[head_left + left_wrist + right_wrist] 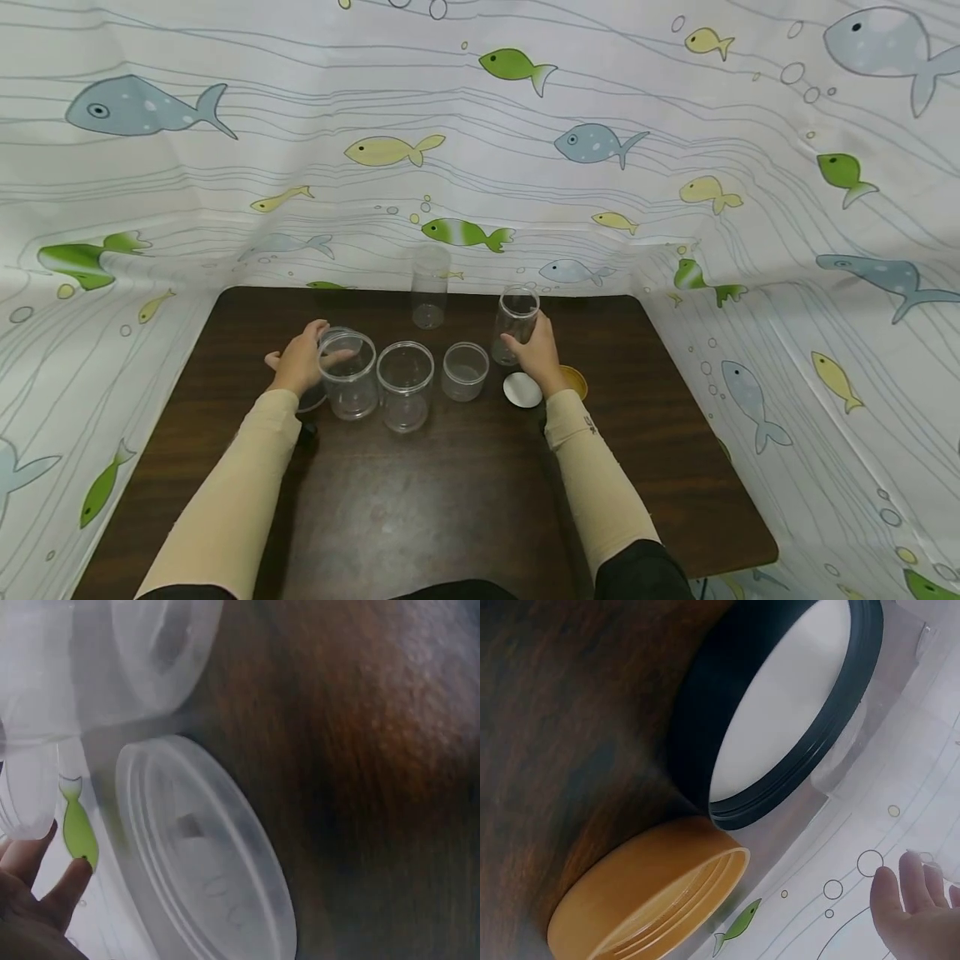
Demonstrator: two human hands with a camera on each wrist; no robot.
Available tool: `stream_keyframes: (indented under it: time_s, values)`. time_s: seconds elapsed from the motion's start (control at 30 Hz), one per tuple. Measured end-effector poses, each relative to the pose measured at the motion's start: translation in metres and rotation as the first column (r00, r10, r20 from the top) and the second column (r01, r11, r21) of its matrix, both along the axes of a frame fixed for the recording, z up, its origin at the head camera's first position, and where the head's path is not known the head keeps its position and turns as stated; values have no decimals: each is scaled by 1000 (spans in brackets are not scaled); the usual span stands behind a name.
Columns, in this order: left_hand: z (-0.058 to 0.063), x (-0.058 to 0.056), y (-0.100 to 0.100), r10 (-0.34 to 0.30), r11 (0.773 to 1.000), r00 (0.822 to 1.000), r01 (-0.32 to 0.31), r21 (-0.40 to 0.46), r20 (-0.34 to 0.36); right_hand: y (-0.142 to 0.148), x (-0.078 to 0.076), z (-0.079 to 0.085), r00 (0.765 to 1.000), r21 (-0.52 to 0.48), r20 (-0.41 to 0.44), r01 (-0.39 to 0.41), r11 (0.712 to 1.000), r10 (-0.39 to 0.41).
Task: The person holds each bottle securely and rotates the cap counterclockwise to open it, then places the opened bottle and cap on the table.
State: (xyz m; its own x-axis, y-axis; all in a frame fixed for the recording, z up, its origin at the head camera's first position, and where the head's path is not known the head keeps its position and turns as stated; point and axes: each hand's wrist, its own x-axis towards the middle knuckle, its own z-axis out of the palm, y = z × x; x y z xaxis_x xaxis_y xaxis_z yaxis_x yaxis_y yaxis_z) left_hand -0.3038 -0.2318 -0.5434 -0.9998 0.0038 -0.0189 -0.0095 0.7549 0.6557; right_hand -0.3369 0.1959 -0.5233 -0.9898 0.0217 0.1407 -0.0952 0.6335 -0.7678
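My left hand [298, 362] is at the left of the jars, its thumb reaching behind a wide clear jar [352, 392]. It grips another clear jar, mostly hidden in the head view; the left wrist view shows fingertips [71, 881] against the clear wall of a jar [30, 791]. At the back right, my right hand [537, 354] holds a tall clear jar [516, 321] around its side, thumb in front. Below this hand lie a black lid with a white liner [780, 705] and an orange lid [649, 889], insides facing up.
Another wide clear jar [405, 400] and a short clear jar [465, 375] stand mid-table. A tall clear jar [429, 292] stands at the back edge. A translucent lid [210, 847] lies below the left hand. Fish-patterned cloth [480, 167] surrounds the dark wooden table [420, 508].
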Motion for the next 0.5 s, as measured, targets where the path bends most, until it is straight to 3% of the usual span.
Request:
stream_keyframes:
  time_s: [0.2, 0.5]
  values:
    - [-4, 3, -1, -20, 1000, 999, 19, 15, 31, 1, -2, -3, 1000, 5, -6, 10, 1000, -10]
    - [-21, 3, -4, -6, 1000, 995, 7, -5, 96, 0, -3, -2, 1000, 8, 24, 6, 1000, -6]
